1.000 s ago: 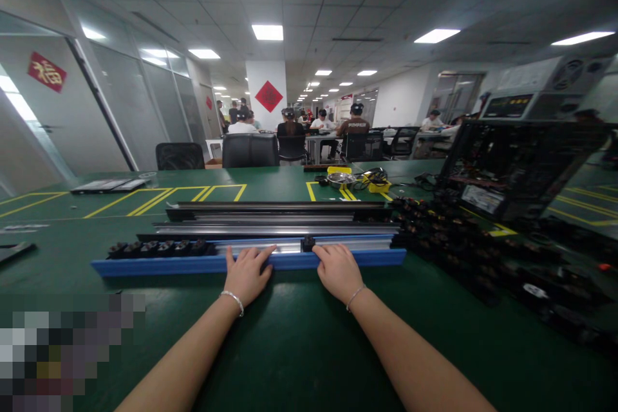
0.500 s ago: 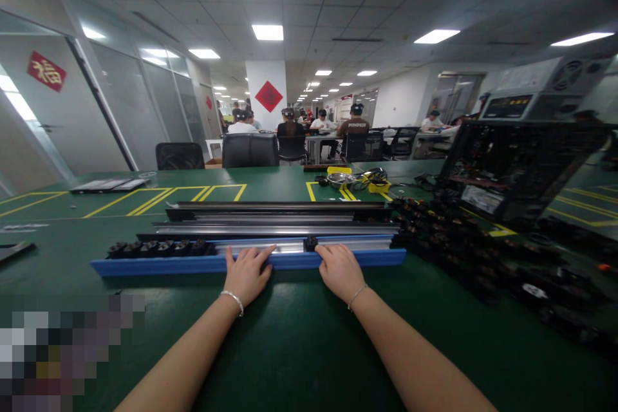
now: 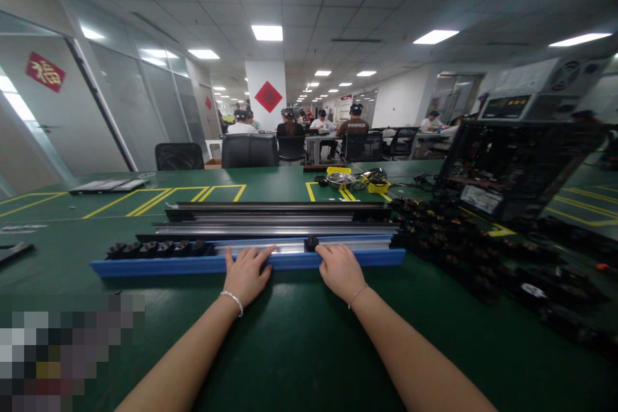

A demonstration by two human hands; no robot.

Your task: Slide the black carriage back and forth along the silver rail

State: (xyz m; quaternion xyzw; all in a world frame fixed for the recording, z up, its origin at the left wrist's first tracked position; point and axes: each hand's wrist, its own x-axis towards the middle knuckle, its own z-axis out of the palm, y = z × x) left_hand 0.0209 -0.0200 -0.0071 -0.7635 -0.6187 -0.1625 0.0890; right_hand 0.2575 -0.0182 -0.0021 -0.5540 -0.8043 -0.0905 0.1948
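Note:
A long blue channel (image 3: 159, 266) with a silver inner strip (image 3: 290, 248) lies across the table in front of me. Several small black blocks (image 3: 164, 249) sit in a row in its left end, and a single black block (image 3: 311, 243) stands farther right. My left hand (image 3: 247, 275) rests on the channel's front wall with its fingers spread and nothing held. Closed fingers of my right hand (image 3: 340, 271) are at the right side of the single block; the thumb is partly hidden.
Behind the channel lie more black and silver rails (image 3: 275, 229). A heap of dark parts (image 3: 449, 238) spreads along the right, below an opened computer case (image 3: 512, 167). A metal bowl (image 3: 340, 178) and yellow items are farther back. People sit at distant desks.

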